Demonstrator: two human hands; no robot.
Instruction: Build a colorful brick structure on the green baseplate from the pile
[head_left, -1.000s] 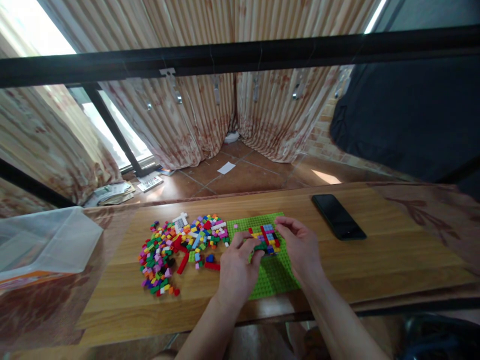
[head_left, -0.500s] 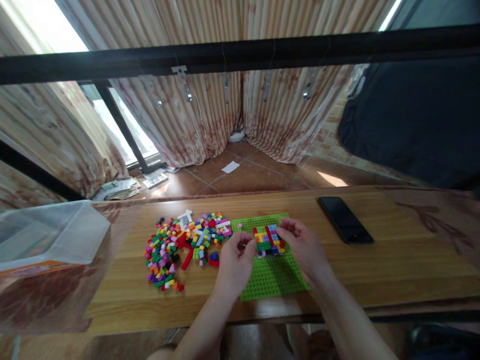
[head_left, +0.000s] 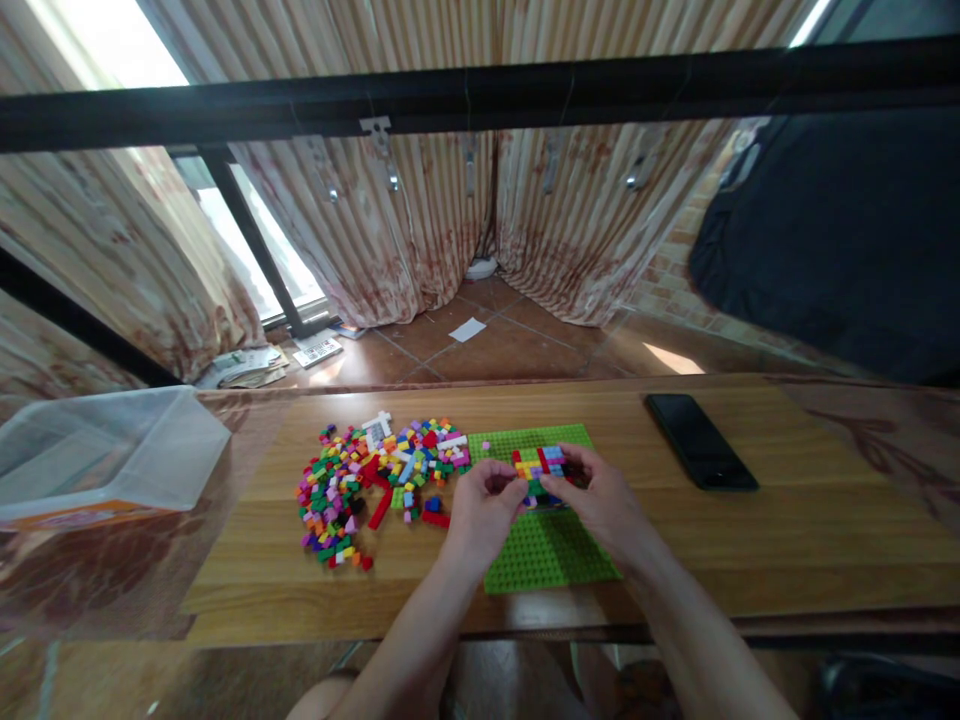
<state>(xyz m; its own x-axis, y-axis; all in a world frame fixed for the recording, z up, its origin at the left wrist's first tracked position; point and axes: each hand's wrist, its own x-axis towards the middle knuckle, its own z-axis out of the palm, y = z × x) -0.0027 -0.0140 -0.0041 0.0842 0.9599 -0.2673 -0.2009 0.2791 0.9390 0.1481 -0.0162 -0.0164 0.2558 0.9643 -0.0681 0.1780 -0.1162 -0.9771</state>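
Observation:
A small block of joined toy bricks [head_left: 531,468] in red, yellow, blue and green is between my two hands, over the green studded baseplate [head_left: 547,555]. My left hand [head_left: 484,508] pinches its left edge with thumb and fingertips. From the right, my right hand [head_left: 604,500] grips it, the thumb lying across the near part and the fingers at the far right corner. My hands hide parts of the block's sides. One small pink brick [head_left: 486,446] sits near the baseplate's far left corner.
Left of the baseplate spreads a pile of loose toy bricks [head_left: 337,490]. A black phone [head_left: 699,440] lies on the right of the wooden table [head_left: 817,540]. At the far left stands a translucent plastic bin [head_left: 112,450]. A dark bar [head_left: 450,105] crosses beyond the table.
My right hand has shifted its hold, and its thumb now reaches left across the brick block. My left hand stays at the left edge. The whole view has shifted slightly.

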